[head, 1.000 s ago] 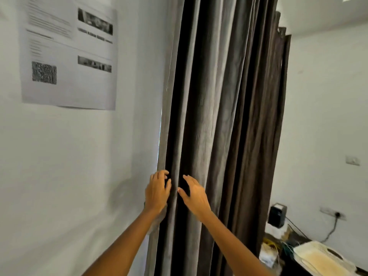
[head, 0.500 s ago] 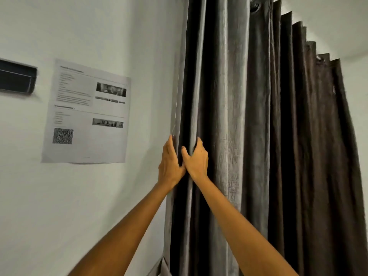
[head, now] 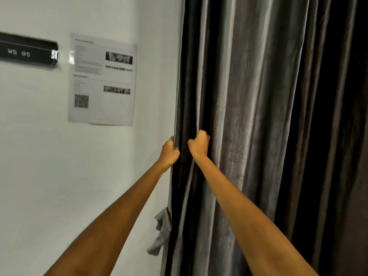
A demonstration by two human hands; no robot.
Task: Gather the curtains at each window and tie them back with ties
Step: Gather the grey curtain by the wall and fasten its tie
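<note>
Curtain (head: pixel 249 116) folds in each hand's clenched grip, left (head: pixel 169 152), right (head: pixel 199 145); "WS 05" sign (head: pixel 27 53) nearby.

Two bare forearms reach up from the bottom edge — no sleeves, no cuffs. The left hand (head: pixel 169 150) and the right hand (head: pixel 199 145) carry no gloves, and the wrists wear no watch, band or bracelet — only smooth, slender limbs.

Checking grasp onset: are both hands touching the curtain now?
Touching. The head view shows the left hand gripping the curtain's wall-side edge and the right hand fisted round a fold beside it.
</note>
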